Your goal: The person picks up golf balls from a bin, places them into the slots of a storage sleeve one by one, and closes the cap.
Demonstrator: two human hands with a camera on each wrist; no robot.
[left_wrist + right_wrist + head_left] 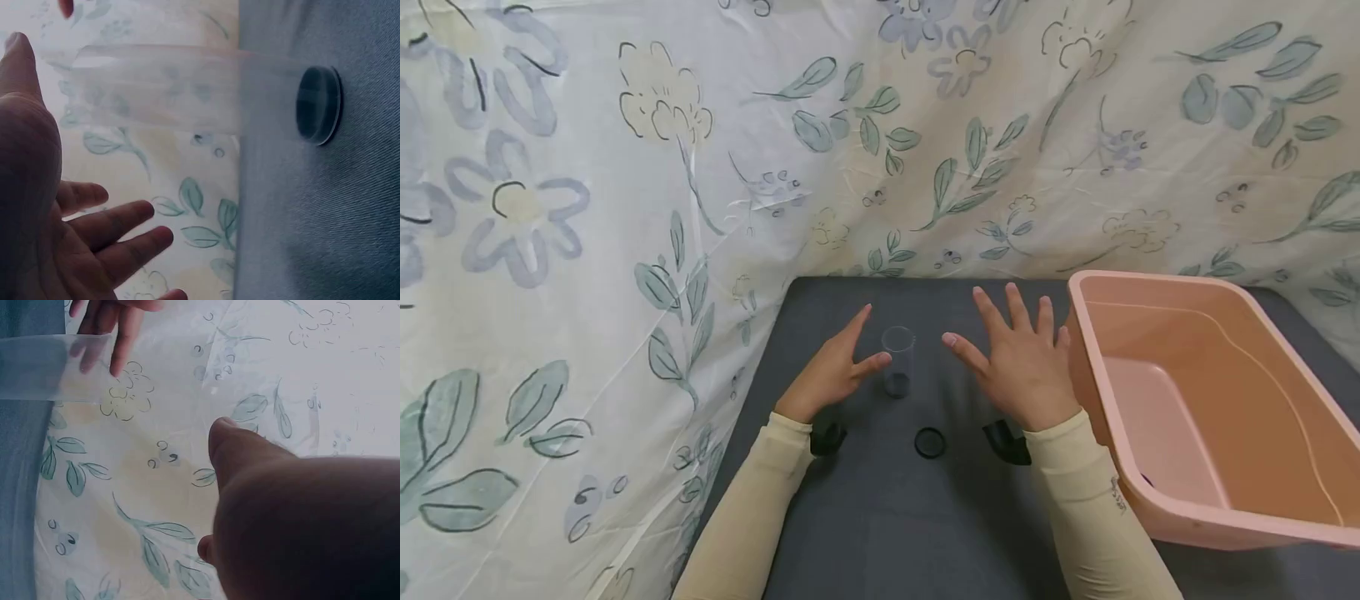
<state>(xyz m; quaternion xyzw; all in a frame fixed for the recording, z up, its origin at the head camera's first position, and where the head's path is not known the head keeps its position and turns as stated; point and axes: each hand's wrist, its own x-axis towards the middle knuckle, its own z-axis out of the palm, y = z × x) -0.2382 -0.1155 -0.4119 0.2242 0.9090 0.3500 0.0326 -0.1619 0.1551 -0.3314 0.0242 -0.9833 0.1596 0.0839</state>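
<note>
A clear plastic cylinder (898, 360) with a dark base stands upright on the dark table. In the left wrist view the see-through cylinder (162, 87) shows its black bottom cap (319, 105) against the tabletop. Just left of it is my left hand (829, 371), fingers extended and thumb apart, beside the cylinder without gripping it. My right hand (1022, 362) hovers to the right with fingers spread wide, holding nothing. On the table in front of the cylinder lies a black ring-shaped lid (930, 442). The right wrist view catches part of the cylinder (50, 369) at its left edge.
A large pink plastic tub (1112, 450) stands at the right of the table, close beside my right hand and forearm. Floral cloth (850, 183) hangs behind the table (880, 533) and along its left side. Dark wrist devices show under both wrists.
</note>
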